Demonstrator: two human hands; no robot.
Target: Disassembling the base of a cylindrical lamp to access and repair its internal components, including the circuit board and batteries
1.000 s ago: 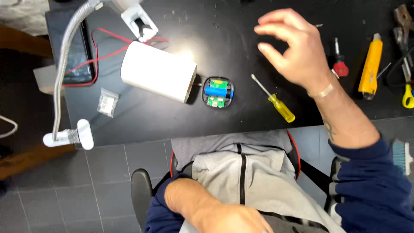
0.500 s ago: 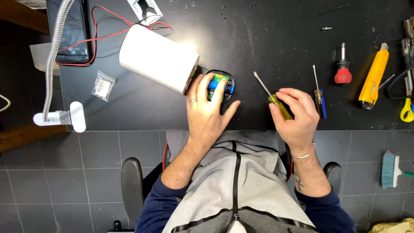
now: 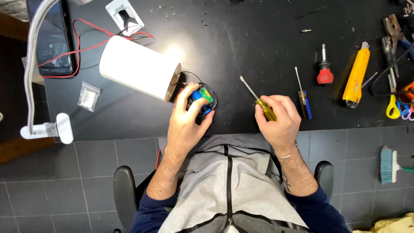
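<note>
The left hand (image 3: pixel 186 121) is closed over a small round black device (image 3: pixel 202 100) with a blue and green part showing inside, close to the front edge of the matt black worktop (image 3: pixel 258 43). A smooth white cylinder (image 3: pixel 139 68) lies on its side just beside it, thin wires running between them. The right hand (image 3: pixel 278 118) grips a yellow-handled screwdriver (image 3: pixel 258 99), its slim metal shaft slanting up toward the back. To the right lie a blue-handled screwdriver (image 3: pixel 302 98), a stubby red one (image 3: pixel 324 69) and a yellow utility knife (image 3: pixel 356 77). The worktop's middle, behind the hands, is open apart from scattered screws.
</note>
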